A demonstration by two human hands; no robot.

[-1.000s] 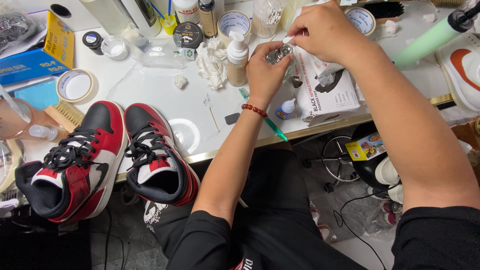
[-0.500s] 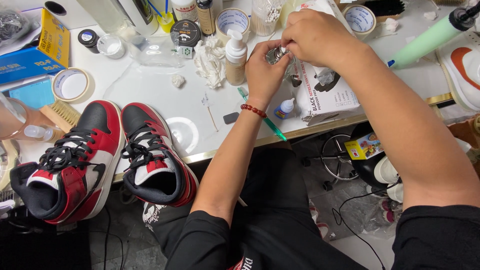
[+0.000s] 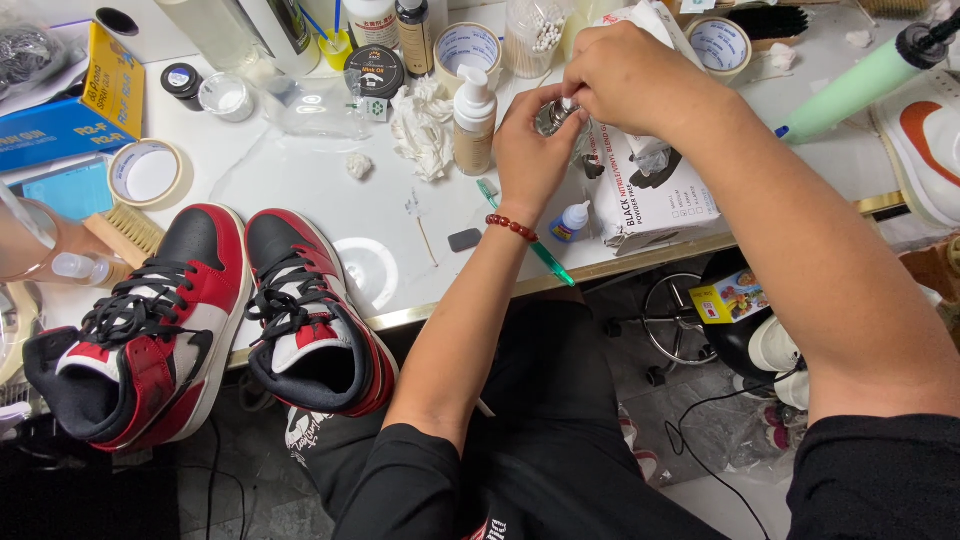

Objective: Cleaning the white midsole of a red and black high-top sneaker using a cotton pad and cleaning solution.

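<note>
Both my hands meet over the white table (image 3: 300,190), right of a beige pump bottle (image 3: 474,120). My left hand (image 3: 528,150), with a red bead bracelet at the wrist, grips a small shiny jar (image 3: 550,117) from below. My right hand (image 3: 625,80) closes over the jar's top from above; most of the jar is hidden by my fingers. A pair of red, black and white high-top sneakers (image 3: 210,320) sits at the table's near left edge, toes pointing away from me.
A box of black gloves (image 3: 655,190) lies under my right forearm. A green-handled tool (image 3: 535,250), a small dropper bottle (image 3: 570,222), crumpled tissue (image 3: 420,115), tape rolls (image 3: 145,172), jars, a brush (image 3: 125,232) and a mint-green bottle (image 3: 855,85) crowd the table. Another shoe (image 3: 925,150) lies far right.
The view has shifted slightly. My hands stay together on the small jar, with only small movements of the right-hand fingers at its top.
</note>
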